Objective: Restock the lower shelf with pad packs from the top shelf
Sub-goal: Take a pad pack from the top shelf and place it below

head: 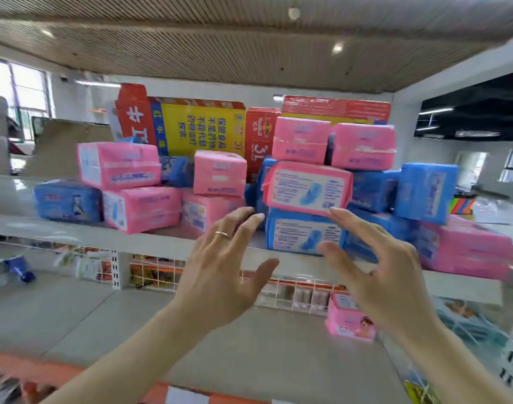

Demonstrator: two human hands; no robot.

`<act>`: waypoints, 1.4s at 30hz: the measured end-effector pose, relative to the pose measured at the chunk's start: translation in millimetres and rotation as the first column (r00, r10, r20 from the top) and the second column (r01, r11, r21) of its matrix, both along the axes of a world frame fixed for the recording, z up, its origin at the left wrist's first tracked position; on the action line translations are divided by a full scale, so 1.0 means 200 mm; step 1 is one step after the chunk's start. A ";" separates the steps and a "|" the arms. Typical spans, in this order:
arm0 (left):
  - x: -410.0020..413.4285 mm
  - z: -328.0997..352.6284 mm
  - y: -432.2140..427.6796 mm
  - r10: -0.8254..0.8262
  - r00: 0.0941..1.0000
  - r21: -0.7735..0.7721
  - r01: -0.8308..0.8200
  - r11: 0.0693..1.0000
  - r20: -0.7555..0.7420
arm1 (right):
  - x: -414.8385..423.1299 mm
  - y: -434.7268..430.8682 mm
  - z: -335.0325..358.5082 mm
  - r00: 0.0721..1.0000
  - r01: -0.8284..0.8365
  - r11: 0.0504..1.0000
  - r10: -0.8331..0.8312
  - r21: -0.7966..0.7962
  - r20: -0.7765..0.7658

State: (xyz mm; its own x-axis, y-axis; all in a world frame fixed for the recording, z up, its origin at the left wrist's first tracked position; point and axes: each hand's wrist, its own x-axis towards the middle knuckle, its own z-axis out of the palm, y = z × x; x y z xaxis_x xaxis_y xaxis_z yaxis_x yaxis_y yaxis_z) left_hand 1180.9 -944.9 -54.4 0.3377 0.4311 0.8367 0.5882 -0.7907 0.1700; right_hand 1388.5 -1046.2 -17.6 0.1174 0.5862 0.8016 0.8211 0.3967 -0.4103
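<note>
Packs (119, 164) crowd the top shelf (74, 233); left hand (217, 275) and right hand (386, 275), both spread and empty, hover beside the near blue pack (299, 231), probably to lift it.

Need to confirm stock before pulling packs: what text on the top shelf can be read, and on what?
"保健食品 不是药物 不能代替 药物治疗 疾病": sideways on the yellow cardboard carton.
"Redbull" and "31": red cardboard carton beside it.
Pink plastic pad packs and blue plastic pad packs: print too blurred to read.
</note>
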 end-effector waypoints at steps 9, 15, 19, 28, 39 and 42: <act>-0.48 0.03 0.35 0.056 0.995 -0.004 -0.056 0.998 0.077 | -0.49 0.47 0.12 0.997 0.052 0.998 -0.054 0.038 0.055; -0.71 0.05 0.44 -0.077 0.990 0.156 0.057 0.986 0.120 | -0.73 0.81 0.17 0.978 0.192 0.979 -0.185 -0.065 0.099; -0.77 0.07 0.39 -0.211 0.977 0.329 0.191 0.925 0.027 | -0.84 1.00 0.19 0.969 0.241 0.963 -0.245 -0.125 -0.020; -0.82 -0.04 0.50 -0.272 0.961 0.323 0.270 0.907 -0.037 | -0.82 1.21 0.20 0.921 0.351 0.932 -0.360 -0.086 -0.149; -0.70 -0.11 0.46 -0.387 0.727 -0.075 0.513 0.855 0.567 | -0.69 0.71 0.02 0.990 0.063 0.919 -0.009 0.390 -0.138; -0.60 -0.11 0.36 -0.276 0.616 -0.190 0.582 0.791 0.738 | -0.62 0.52 -0.07 0.993 -0.059 0.914 0.095 0.401 -0.071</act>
